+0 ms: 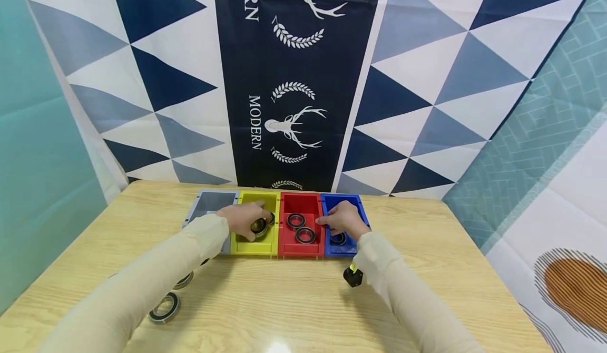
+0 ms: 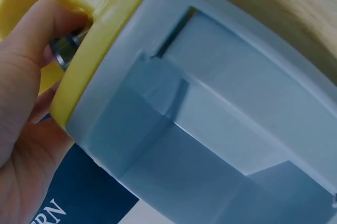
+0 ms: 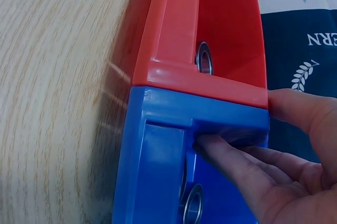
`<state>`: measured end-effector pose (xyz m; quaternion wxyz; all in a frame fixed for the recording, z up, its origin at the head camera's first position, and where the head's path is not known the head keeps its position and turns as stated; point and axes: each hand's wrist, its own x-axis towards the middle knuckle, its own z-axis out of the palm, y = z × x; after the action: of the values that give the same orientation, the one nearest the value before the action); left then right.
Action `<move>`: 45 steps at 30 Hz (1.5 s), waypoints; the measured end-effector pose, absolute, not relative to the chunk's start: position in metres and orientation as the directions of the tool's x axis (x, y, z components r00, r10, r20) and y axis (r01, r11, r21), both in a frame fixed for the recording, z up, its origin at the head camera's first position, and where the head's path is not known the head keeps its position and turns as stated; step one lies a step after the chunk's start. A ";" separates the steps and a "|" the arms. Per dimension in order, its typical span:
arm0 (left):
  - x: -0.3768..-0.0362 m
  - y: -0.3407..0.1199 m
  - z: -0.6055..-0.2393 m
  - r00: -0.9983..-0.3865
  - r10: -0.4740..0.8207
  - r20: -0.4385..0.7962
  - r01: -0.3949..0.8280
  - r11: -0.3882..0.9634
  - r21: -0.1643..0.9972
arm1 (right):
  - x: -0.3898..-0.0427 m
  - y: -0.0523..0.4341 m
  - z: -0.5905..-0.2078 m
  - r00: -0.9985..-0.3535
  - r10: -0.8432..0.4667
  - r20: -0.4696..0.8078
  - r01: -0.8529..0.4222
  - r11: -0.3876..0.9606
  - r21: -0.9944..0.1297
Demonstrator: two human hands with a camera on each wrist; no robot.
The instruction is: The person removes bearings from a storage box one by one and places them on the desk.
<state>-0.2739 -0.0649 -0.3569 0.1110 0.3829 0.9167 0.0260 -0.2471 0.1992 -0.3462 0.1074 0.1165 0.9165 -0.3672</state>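
Note:
My left hand [image 1: 244, 219] reaches into the yellow bin [image 1: 254, 248] and pinches a ball bearing [image 1: 258, 227]; another bearing [image 1: 271, 218] lies beside it. In the left wrist view the bin's rim partly hides the held bearing [image 2: 65, 50]. My right hand [image 1: 345, 219] grips the adjoining walls of the blue bin [image 1: 362, 217] and the red bin [image 1: 301, 199], thumb on the red side, fingers inside the blue. Two bearings [image 1: 305, 235] lie in the red bin. Below my right fingers, bearings [image 3: 193, 204] rest in the blue bin.
A grey bin [image 1: 214, 202] stands at the row's left end, partly behind my left sleeve. Several bearings [image 1: 165, 307] lie on the wooden table [image 1: 265, 300] near my left forearm, some partly covered. A small black and yellow object [image 1: 353, 276] sits by my right sleeve.

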 end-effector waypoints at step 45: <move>-0.192 -0.106 -0.345 -0.627 0.776 0.068 0.767 0.630 -0.124 | -0.246 0.200 -0.348 -0.954 0.120 -0.276 0.277 0.705 -0.653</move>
<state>-0.1922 -0.1057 -0.3448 -0.0574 0.4282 0.9009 -0.0417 -0.2462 0.1999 -0.3484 0.1070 0.1082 0.9170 -0.3686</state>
